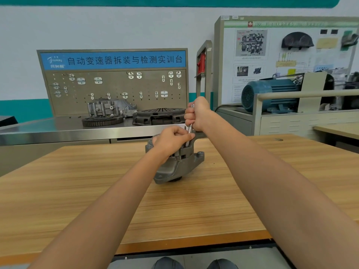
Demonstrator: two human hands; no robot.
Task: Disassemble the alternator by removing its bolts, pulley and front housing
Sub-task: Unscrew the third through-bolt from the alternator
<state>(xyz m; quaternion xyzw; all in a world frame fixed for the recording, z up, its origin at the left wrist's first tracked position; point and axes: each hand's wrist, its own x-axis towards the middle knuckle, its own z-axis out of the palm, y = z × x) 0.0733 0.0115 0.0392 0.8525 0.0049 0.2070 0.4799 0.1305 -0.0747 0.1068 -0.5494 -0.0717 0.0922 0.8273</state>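
Two bare forearms reach from the near edge of the wooden bench (213, 206) toward its middle, where the grey alternator (177, 164) stands on end, its mounting lugs sticking out to the near left and far right. Left hand (171, 139) lies over the top of the alternator, fingers curled, their tips pinching the lower part of a slim metal socket driver (189, 131) that stands nearly upright on the alternator's upper right side. Right hand (198, 113) is closed in a fist round the upper shaft of the driver, whose chrome top end shows above the knuckles. Beyond the far edge, a steel workbench (48, 131) carries a toothed flywheel (102, 120), a cast housing (110, 108) and a clutch pressure plate (159, 116) below a pegboard (114, 88). Off to the right sits a blue-green electric motor (270, 95).
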